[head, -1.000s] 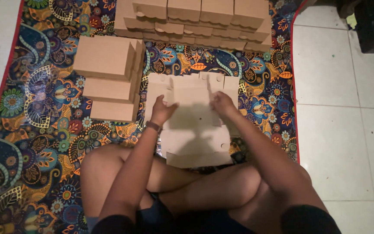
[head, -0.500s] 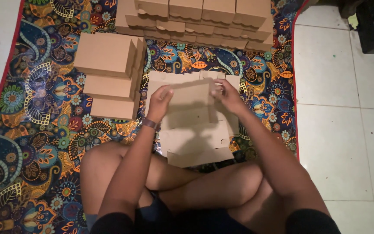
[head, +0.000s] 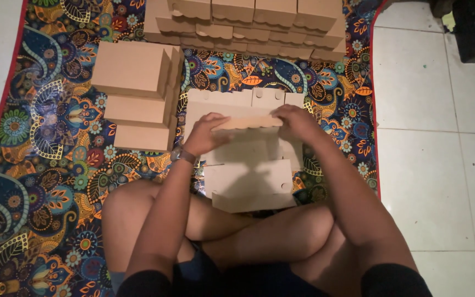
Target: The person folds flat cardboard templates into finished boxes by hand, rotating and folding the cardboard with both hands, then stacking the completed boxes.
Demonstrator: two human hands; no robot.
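Nearest the camera I see my crossed bare legs (head: 237,236) on a patterned floor mat (head: 45,181), dark shorts at the bottom edge.

Just past the knees lies a flat, unfolded cardboard box blank (head: 248,181), pale brown, with tabs and small round holes along its edges. Its near panel touches my legs; its far end reaches towards the stacks.

Both hands are on the blank's far part, well apart from each other, one at each end of a scalloped-edge flap (head: 248,122). Left hand (head: 207,132): fingers curled over the flap's left end, thumb under, gripping it; a dark band sits on that wrist. Right hand (head: 298,121): fingers pinched on the flap's right end. The flap is lifted off the flat sheet and tilted towards me.

Left of the blank, just beside it: a stepped stack of three closed cardboard boxes (head: 136,99), largest one farthest.

Farther out, along the mat's top edge: a row of finished boxes (head: 248,22) piled in two layers, scalloped lids facing me.

Right of the mat: white floor tiles (head: 441,137). Top right corner: a dark object, too dim to identify.
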